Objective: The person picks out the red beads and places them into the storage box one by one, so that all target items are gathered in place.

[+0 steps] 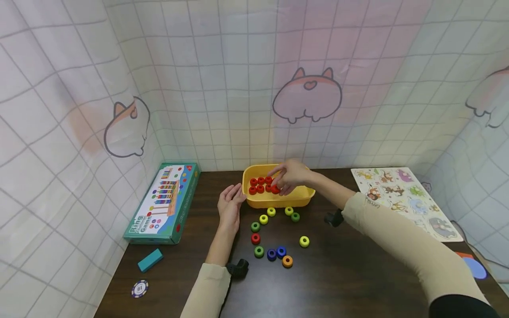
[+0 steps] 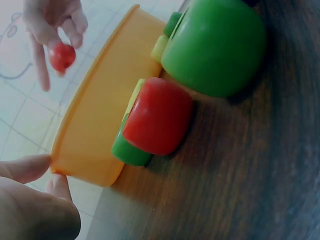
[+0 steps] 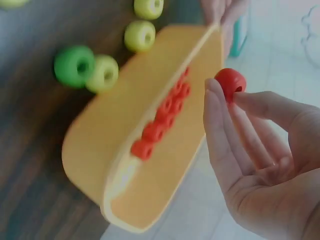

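Observation:
My right hand (image 1: 293, 173) is over the yellow bin (image 1: 278, 203), a red bead (image 3: 229, 81) pinched between thumb and fingertips. In the right wrist view the bead's hole faces the thumb. Rows of red beads (image 1: 260, 189) lie on the bin's floor below, toward its left end. My left hand (image 1: 229, 207) is at the bin's left end, where thumb and fingers (image 2: 61, 186) pinch the rim. In front of the bin, yellow beads (image 1: 304, 241), green beads (image 1: 259, 251) and a loose red bead (image 1: 256, 238) are scattered on the table.
Nearer me lie a purple bead (image 1: 271, 255), a blue bead (image 1: 281, 251) and an orange bead (image 1: 287, 261). At left are a game box (image 1: 165, 198), a teal block (image 1: 150, 260) and a poker chip (image 1: 140, 288). An animal puzzle board (image 1: 405, 201) lies at right.

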Action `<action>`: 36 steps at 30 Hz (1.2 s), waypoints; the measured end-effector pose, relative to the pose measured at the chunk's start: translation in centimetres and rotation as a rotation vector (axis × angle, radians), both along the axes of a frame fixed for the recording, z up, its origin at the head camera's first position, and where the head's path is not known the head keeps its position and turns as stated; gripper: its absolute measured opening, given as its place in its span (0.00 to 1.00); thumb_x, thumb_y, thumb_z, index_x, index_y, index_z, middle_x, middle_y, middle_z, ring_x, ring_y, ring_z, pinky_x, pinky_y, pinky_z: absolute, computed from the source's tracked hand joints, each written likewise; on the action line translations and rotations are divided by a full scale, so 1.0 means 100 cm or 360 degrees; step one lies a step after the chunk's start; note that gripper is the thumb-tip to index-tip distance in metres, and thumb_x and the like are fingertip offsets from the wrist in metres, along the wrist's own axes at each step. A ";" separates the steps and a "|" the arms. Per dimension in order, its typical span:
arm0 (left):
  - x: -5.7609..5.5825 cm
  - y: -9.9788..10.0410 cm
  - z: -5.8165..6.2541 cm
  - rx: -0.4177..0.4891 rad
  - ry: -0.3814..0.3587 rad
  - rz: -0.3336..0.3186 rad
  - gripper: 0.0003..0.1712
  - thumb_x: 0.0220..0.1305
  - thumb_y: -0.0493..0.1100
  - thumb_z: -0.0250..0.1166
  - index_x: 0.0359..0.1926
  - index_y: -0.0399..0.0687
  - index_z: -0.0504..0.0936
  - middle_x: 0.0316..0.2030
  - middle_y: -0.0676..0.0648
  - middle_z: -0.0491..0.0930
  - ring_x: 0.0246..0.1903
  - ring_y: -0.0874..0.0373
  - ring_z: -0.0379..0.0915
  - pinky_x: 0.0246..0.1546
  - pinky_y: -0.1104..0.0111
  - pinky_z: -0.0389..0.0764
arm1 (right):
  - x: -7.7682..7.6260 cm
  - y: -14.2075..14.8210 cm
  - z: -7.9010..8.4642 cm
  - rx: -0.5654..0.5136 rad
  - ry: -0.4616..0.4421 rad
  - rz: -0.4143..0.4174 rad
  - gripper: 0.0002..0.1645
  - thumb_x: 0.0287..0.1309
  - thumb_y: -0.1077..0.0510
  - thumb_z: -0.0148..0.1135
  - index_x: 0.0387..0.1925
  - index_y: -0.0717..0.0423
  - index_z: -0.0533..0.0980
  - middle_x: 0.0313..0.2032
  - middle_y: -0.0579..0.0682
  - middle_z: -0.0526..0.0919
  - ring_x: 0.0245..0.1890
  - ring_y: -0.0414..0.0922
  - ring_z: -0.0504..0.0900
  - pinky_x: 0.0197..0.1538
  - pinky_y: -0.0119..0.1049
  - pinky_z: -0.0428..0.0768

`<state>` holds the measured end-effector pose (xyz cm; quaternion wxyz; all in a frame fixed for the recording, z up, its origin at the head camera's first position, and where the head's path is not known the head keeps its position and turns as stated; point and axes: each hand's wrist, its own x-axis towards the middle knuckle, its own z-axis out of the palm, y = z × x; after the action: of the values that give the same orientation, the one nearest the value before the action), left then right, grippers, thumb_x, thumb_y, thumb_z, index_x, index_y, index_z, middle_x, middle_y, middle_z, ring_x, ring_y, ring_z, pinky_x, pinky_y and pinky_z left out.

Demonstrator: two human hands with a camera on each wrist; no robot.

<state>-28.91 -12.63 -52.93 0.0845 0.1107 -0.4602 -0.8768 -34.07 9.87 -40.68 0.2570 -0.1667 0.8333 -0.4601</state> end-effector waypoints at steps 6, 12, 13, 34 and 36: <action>0.000 0.001 -0.002 0.0016 0.0010 0.0011 0.35 0.57 0.20 0.61 0.64 0.42 0.62 0.62 0.38 0.72 0.62 0.51 0.71 0.53 0.69 0.79 | -0.032 0.001 -0.017 0.0136 0.0050 -0.0184 0.28 0.51 0.74 0.62 0.57 0.59 0.77 0.43 0.60 0.86 0.36 0.63 0.86 0.39 0.52 0.86; 0.001 0.003 -0.004 0.0005 0.0023 -0.0002 0.35 0.59 0.21 0.61 0.64 0.41 0.61 0.63 0.36 0.71 0.62 0.50 0.71 0.54 0.69 0.79 | -0.050 0.003 -0.042 0.0237 0.0034 -0.0219 0.27 0.52 0.73 0.61 0.57 0.62 0.76 0.46 0.61 0.85 0.37 0.61 0.86 0.42 0.54 0.85; 0.001 0.003 -0.004 0.0001 0.0030 -0.0003 0.35 0.59 0.21 0.61 0.65 0.40 0.61 0.64 0.36 0.70 0.62 0.50 0.70 0.54 0.69 0.79 | -0.052 0.003 -0.045 0.0238 0.0035 -0.0225 0.27 0.52 0.73 0.61 0.57 0.63 0.77 0.46 0.61 0.85 0.37 0.61 0.86 0.42 0.54 0.85; -0.002 -0.001 -0.004 0.0007 0.0045 0.0016 0.35 0.58 0.21 0.62 0.64 0.40 0.61 0.63 0.36 0.71 0.61 0.52 0.72 0.54 0.68 0.79 | 0.004 -0.016 -0.018 0.0141 0.0452 0.0172 0.18 0.54 0.68 0.66 0.49 0.60 0.81 0.39 0.57 0.87 0.36 0.54 0.87 0.40 0.45 0.87; -0.002 0.000 -0.004 0.0015 0.0050 0.0013 0.35 0.58 0.21 0.62 0.64 0.40 0.61 0.63 0.36 0.71 0.61 0.52 0.72 0.53 0.68 0.80 | 0.020 -0.022 -0.014 0.0144 0.0486 0.0314 0.18 0.54 0.66 0.68 0.49 0.58 0.82 0.38 0.53 0.88 0.34 0.50 0.87 0.37 0.40 0.87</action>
<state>-29.07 -12.60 -53.34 0.0946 0.0992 -0.4543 -0.8802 -32.04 7.71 -42.07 0.1786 -0.3037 0.8621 -0.3641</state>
